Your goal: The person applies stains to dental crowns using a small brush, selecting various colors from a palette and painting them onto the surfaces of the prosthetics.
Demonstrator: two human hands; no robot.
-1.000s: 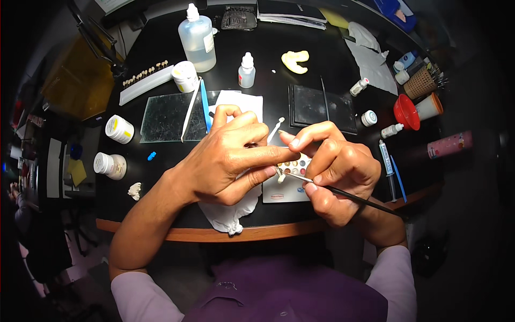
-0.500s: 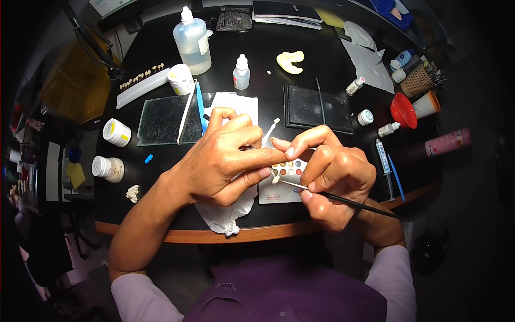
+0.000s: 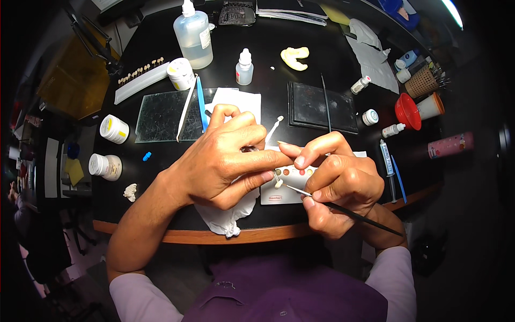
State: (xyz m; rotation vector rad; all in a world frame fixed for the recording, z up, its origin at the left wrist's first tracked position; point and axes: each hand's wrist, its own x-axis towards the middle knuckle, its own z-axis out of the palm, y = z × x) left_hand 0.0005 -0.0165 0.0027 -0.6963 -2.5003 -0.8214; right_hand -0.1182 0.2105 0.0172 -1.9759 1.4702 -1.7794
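Observation:
My left hand (image 3: 225, 158) is closed on a thin metal holder (image 3: 276, 175), most of it hidden by the fingers. From its end hangs a small off-white tooth crown (image 3: 278, 184). My right hand (image 3: 343, 185) pinches a fine paintbrush (image 3: 365, 218) with a black handle. The brush tip points at the crown, a small gap apart. Both hands touch at the fingertips. Below them lies a white palette card (image 3: 284, 197) with round colour spots, partly covered by my right hand. A white cloth (image 3: 228, 219) lies under my left hand.
Left are a scratched glass slab (image 3: 155, 118), white jars (image 3: 114, 129) and a shade guide (image 3: 142, 83). Behind stand a large bottle (image 3: 193, 43), a dropper bottle (image 3: 244, 68) and a yellow dental cast (image 3: 295, 58). Right are a black case (image 3: 322, 110), a red cup (image 3: 407, 111) and a syringe (image 3: 387, 161).
The brush tip has drawn back slightly to the right from the crown. My right hand has moved a little right and down; the left stays nearly in place. The view has shifted slightly.

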